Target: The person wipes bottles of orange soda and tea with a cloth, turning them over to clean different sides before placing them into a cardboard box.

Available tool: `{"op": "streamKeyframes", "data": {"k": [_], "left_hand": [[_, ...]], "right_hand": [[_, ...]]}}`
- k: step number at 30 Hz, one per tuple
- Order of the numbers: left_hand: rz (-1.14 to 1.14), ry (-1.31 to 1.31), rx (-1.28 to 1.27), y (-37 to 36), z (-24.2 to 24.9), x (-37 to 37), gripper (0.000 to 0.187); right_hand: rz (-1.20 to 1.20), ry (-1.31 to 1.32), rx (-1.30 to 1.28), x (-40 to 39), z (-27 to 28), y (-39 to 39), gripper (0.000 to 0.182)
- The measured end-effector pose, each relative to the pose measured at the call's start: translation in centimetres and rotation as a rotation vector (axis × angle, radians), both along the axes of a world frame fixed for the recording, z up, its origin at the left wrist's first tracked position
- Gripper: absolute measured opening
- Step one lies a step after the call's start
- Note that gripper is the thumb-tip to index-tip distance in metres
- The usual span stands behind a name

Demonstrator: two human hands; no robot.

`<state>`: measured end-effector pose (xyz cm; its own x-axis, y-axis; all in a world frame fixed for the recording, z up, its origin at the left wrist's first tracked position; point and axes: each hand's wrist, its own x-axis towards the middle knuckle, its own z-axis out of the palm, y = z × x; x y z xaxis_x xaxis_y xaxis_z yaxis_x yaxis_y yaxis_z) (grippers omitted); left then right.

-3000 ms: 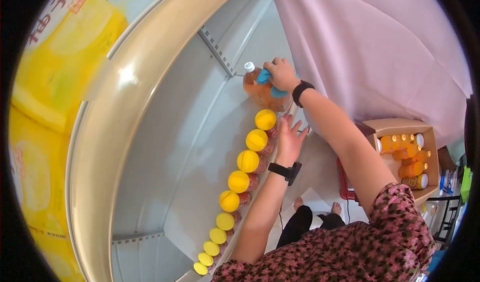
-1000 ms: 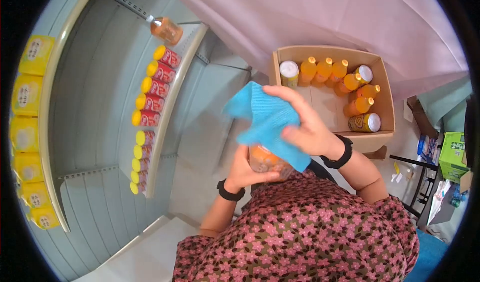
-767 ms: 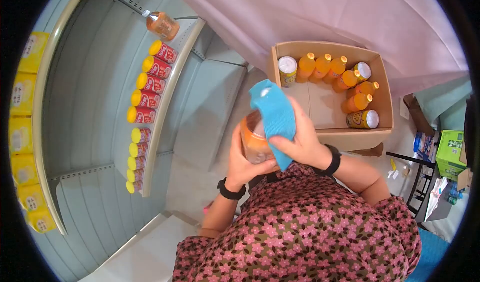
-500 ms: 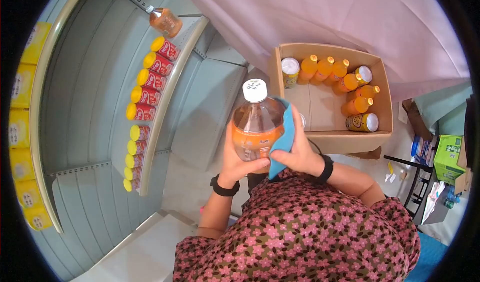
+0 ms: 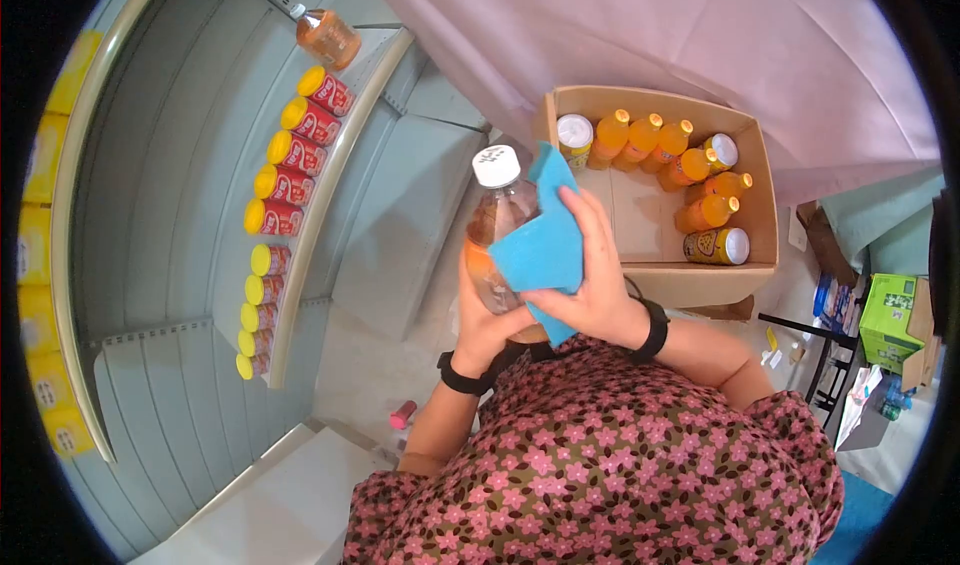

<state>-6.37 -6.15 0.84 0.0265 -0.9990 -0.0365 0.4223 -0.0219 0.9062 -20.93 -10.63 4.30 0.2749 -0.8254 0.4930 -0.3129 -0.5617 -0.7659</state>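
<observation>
In front of my chest I hold a large clear bottle (image 5: 488, 227) with a white cap and an orange label, tilted a little to the left. My left hand (image 5: 487, 327) is wrapped round its lower left side. A blue cloth (image 5: 545, 250) lies over the bottle's right side and hides part of the label. My right hand (image 5: 597, 283) grips this cloth and presses it against the bottle, thumb in front and fingers behind. Both wrists wear black bands.
On the left, a shelf (image 5: 345, 150) bears red jars (image 5: 297, 153) with yellow lids, smaller jars (image 5: 262, 290) and another large bottle (image 5: 328, 40). A cardboard box (image 5: 640, 277) at the right holds several orange drink bottles (image 5: 642, 140) and some cans (image 5: 716, 247). A pink curtain (image 5: 650, 35) hangs behind.
My right hand has brought the blue cloth from the bottle's right edge across its front, over the label. The bottle has tipped slightly left, and the view has shifted a little.
</observation>
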Motion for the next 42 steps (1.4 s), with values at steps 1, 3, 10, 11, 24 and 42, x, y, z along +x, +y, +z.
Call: {"op": "streamKeyframes", "data": {"k": [1,3,10,11,24,42], "left_hand": [[0.003,0.033,-0.003,-0.1,-0.2,0.4,0.093],[0.031,0.125,-0.042,-0.3,0.3,0.5,0.084],[0.033,0.34,0.172,0.5,0.3,1.7,0.074],[0.031,0.338,0.17,0.6,-0.1,1.9,0.074],[-0.523,0.432,0.096,0.8,-1.3,1.5,0.097],[-0.203,0.222,0.127,-0.2,-1.9,-0.7,0.081]], "right_hand": [[0.064,-0.021,0.093,-0.3,-1.0,0.3,0.095],[0.081,-0.022,0.156,-0.6,-2.6,1.7,0.098],[0.23,-0.052,0.32,-1.5,-3.2,3.1,0.098],[0.264,-0.041,0.278,-1.5,-2.5,2.3,0.094],[1.014,-0.479,0.98,0.0,3.0,-5.2,0.043],[0.14,-0.391,0.651,-0.6,2.0,-5.2,0.044]]}}
